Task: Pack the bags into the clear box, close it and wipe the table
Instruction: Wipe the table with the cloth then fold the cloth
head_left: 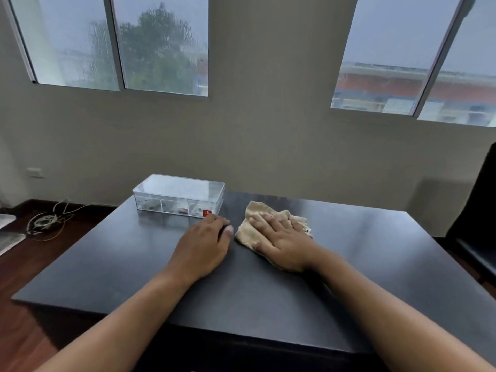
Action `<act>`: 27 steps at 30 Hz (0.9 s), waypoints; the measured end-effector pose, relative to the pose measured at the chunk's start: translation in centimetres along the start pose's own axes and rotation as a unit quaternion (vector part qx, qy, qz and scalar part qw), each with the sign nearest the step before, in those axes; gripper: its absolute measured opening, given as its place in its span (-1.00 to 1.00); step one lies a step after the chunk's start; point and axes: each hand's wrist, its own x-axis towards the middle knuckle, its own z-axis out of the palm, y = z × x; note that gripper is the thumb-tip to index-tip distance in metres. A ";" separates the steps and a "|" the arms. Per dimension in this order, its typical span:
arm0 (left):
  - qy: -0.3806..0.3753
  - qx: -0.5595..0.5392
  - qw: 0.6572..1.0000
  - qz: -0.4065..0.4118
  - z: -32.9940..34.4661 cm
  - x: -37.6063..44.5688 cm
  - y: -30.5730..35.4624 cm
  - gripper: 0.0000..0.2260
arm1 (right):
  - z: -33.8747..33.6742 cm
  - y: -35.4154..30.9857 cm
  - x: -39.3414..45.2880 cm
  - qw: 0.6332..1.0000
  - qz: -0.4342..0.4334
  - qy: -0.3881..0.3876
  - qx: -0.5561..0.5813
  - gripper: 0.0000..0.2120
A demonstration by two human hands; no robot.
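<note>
Head view: dark table [268, 291] fills the middle of the frame, both bare forearms reaching in from the near edge.

Clear box [179, 196] sits at the far left corner of the table, lid on. Three compartments visible through the front wall, small items inside each, too blurred to identify. Red label [207, 212] on the front right corner of the box.

Right hand [281, 242]: flat, palm down, fingers straight and slightly spread, pressing on a beige cloth [257, 210]. Cloth lies crumpled on the table to the right of the box, apart from it; its far and left edges stick out from under the hand.

Left hand [205, 245]: resting on the table just beside the cloth's left edge, fingers curled under, knuckles up. Fingertips are near the box's front right corner; cannot tell if they touch it. Nothing seen in its grip.

Hands are close together, side by side, small gap between them.

Off the table: tangle of cable [47, 221] on the wooden floor at left, dark chair [480, 224] at the right edge, two windows [115, 41] in the wall behind.
</note>
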 end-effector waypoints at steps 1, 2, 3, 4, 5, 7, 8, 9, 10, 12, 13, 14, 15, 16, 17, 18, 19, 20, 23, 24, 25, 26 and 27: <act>-0.002 -0.019 1.000 0.003 -0.1 0.0 0.0 -0.72 | 0.1 -0.6 -1.5 1.000 -0.019 0.002 -0.001 -0.38; -0.002 -0.040 0.999 0.011 -0.3 -0.1 0.1 -0.70 | 0.0 -1.1 -3.0 0.999 -0.041 0.004 -0.001 -0.39; 0.000 -0.063 0.998 0.021 -0.5 -0.1 0.3 -0.69 | -0.2 -1.5 -4.5 0.998 -0.065 0.004 0.012 -0.40; 0.001 -0.085 0.996 0.032 -0.7 -0.2 0.5 -0.69 | -0.4 -1.6 -5.8 0.995 -0.083 0.001 0.049 -0.42; 0.003 -0.102 0.994 0.042 -0.9 -0.3 0.9 -0.70 | -0.9 -1.5 -6.8 0.990 -0.093 0.003 0.108 -0.43; 0.014 -0.108 0.992 0.063 -1.2 -0.5 1.6 -0.69 | -1.9 -0.5 -8.0 0.973 -0.082 0.051 0.208 -0.43; 0.018 -0.100 0.992 0.072 -1.2 -0.5 2.0 -0.65 | -2.3 0.5 -8.3 0.970 -0.056 0.091 0.220 -0.44; 0.017 -0.089 0.993 0.075 -1.1 -0.4 2.4 -0.61 | -2.7 1.4 -8.5 0.970 -0.023 0.121 0.212 -0.46; 0.012 -0.080 0.994 0.073 -1.0 -0.3 2.7 -0.59 | -3.0 2.2 -8.6 0.972 0.007 0.137 0.189 -0.51; -0.004 -0.066 0.996 0.064 -0.6 0.1 3.0 -0.62 | -3.3 3.5 -8.5 0.979 0.038 0.147 0.133 -0.68; -0.010 -0.056 0.996 0.062 -0.5 0.3 3.2 -0.66 | -3.4 3.8 -8.4 0.981 0.044 0.148 0.118 -0.77; -0.014 -0.046 0.997 0.062 -0.4 0.5 3.4 -0.71 | -3.4 3.9 -8.2 0.982 0.049 0.144 0.109 -0.82; -0.017 -0.036 0.997 0.062 -0.3 0.6 3.6 -0.76 | -3.5 3.9 -8.0 0.984 0.050 0.138 0.102 -0.84; -0.019 -0.027 0.998 0.061 -0.4 0.7 3.7 -0.79 | -3.6 3.7 -7.8 0.986 0.052 0.128 0.090 -0.84; -0.019 -0.017 0.998 0.059 -0.4 0.8 3.9 -0.82 | -3.8 3.6 -7.5 0.988 0.055 0.122 0.078 -0.85; -0.015 -0.008 0.998 0.054 -0.4 0.8 3.9 -0.83 | -4.0 3.4 -7.2 0.988 0.063 0.123 0.074 -0.87; -0.006 -0.004 0.999 0.048 -0.5 0.8 3.8 -0.84 | -4.3 3.3 -7.0 0.985 0.075 0.134 0.084 -0.88; 0.006 -0.005 0.999 0.043 -0.5 0.8 3.7 -0.84 | -4.5 3.2 -6.8 0.979 0.087 0.149 0.106 -0.87; -0.002 -0.012 0.999 0.048 -0.6 0.9 3.6 -0.80 | -5.0 2.8 -6.6 0.964 0.098 0.179 0.168 -0.83; -0.027 -0.004 0.998 0.055 -0.6 0.9 3.7 -0.75 | -4.9 2.8 -6.6 0.963 0.093 0.179 0.178 -0.85; -0.053 0.000 0.997 0.061 -0.6 0.8 3.8 -0.70 | -4.9 2.7 -6.7 0.963 0.087 0.177 0.186 -0.86; -0.068 -0.002 0.995 0.067 -0.5 0.8 3.8 -0.69 | -4.9 2.6 -6.8 0.963 0.082 0.173 0.192 -0.88; -0.073 -0.012 0.995 0.072 -0.5 0.8 3.8 -0.71 | -5.0 2.7 -6.9 0.963 0.078 0.167 0.198 -0.89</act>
